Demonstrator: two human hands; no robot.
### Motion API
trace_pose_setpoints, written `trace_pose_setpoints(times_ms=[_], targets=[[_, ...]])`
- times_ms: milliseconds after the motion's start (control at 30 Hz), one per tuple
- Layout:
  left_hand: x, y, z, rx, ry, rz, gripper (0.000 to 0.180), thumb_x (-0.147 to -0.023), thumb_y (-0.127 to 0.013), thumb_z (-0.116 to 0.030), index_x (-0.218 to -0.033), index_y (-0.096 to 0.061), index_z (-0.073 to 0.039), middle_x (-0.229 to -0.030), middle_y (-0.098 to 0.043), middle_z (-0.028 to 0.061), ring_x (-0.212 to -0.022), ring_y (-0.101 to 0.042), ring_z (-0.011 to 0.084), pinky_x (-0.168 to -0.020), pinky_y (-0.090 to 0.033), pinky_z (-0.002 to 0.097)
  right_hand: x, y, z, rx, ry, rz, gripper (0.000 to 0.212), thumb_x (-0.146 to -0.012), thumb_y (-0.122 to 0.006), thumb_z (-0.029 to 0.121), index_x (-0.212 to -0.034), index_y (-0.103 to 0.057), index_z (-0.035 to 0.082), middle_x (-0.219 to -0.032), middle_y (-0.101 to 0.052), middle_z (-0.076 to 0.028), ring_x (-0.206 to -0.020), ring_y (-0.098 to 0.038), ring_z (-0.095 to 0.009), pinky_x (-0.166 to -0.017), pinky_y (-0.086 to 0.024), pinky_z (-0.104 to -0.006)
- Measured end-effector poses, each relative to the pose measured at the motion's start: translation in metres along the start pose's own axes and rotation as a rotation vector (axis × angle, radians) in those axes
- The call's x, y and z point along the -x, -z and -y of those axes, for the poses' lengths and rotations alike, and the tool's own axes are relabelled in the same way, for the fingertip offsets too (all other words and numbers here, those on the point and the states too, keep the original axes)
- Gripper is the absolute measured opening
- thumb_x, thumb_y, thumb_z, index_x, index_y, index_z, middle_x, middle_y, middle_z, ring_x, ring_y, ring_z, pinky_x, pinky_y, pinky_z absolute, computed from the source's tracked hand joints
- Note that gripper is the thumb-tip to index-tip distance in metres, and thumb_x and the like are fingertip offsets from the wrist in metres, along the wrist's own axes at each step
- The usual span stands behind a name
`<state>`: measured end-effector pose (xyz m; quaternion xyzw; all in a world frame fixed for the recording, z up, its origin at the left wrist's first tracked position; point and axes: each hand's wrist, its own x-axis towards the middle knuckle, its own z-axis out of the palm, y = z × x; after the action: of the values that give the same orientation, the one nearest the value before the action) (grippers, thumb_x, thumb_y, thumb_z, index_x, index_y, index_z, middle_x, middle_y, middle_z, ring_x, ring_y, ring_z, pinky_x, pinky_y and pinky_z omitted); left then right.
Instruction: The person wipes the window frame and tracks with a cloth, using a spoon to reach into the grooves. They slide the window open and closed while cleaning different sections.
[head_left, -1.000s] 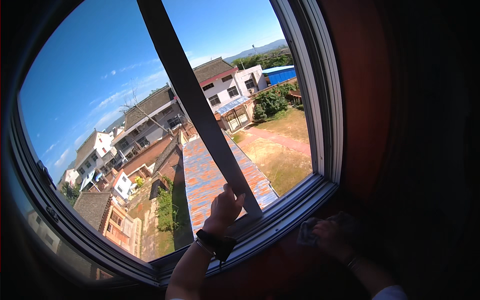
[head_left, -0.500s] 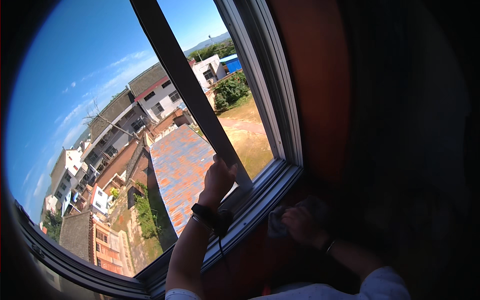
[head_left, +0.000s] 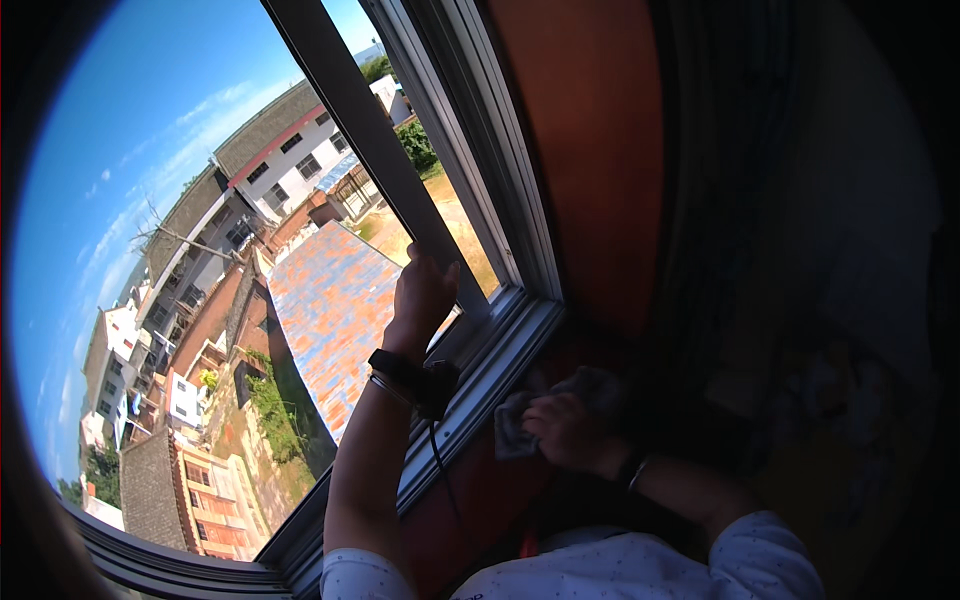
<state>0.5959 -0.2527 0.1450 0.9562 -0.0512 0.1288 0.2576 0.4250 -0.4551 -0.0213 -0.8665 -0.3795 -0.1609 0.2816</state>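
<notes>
My left hand (head_left: 424,292) is closed round the dark upright edge of a sliding window sash (head_left: 368,140), near its lower end. A dark watch (head_left: 396,370) and a small black device (head_left: 437,388) with a thin cable are at that wrist. Under my right hand (head_left: 572,432) is a crumpled grey cloth (head_left: 514,426), bunched on the reddish-brown ledge below the window track. The fingers are bent over the cloth; their tips are in shade. A bracelet (head_left: 637,473) circles the right wrist.
The metal window track (head_left: 480,372) runs along the lower side of the opening to the side jamb (head_left: 462,130). A reddish-brown panel (head_left: 590,150) stands to the right. Outside, far below, lie a rusty metal roof (head_left: 335,310) and houses. The right side is very dark.
The sash has slid toward the side jamb with my left hand on it, and the gap there is narrower. The whole view has also shifted. My right hand stays with the cloth.
</notes>
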Motion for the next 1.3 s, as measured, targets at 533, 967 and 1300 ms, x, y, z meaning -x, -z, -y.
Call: trace_pose_setpoints(times_ms=[533, 967, 1300], targets=[[-0.038, -0.038, -0.005, -0.070, -0.066, -0.057, 0.041, -0.090, -0.057, -0.015, -0.111, -0.032, 0.010, -0.075, -0.063, 0.0247, -0.057, -0.067, 0.0306, -0.049, -0.053, 0.0363, -0.001, -0.005, -0.005, -0.014, 0.063, -0.081, 0.016, -0.089, -0.053, 0.017, -0.098, -0.062, 0.008, -0.111, -0.061, -0.010, -0.112, -0.054, -0.026, -0.095, -0.042, -0.0433], [-0.036, -0.057, 0.015, -0.093, 0.028, -0.067, 0.036, -0.091, -0.050, -0.015, -0.112, -0.035, 0.010, -0.067, -0.064, 0.0241, -0.059, -0.068, 0.0324, -0.054, -0.055, 0.0380, 0.001, -0.037, -0.013, -0.054, 0.094, -0.031, 0.020, -0.090, -0.053, 0.017, -0.102, -0.063, 0.005, -0.110, -0.061, -0.012, -0.112, -0.054, -0.027, -0.095, -0.044, -0.0455], [-0.024, -0.052, 0.026, -0.110, 0.008, 0.020, 0.037, -0.088, -0.051, -0.017, -0.107, -0.041, 0.012, -0.082, -0.062, 0.0359, -0.078, -0.066, 0.0482, -0.067, -0.055, 0.0522, 0.007, -0.080, 0.001, 0.061, 0.025, -0.120, 0.020, -0.078, -0.056, 0.017, -0.095, -0.064, 0.011, -0.111, -0.060, -0.006, -0.115, -0.051, -0.024, -0.097, -0.040, -0.0436]])
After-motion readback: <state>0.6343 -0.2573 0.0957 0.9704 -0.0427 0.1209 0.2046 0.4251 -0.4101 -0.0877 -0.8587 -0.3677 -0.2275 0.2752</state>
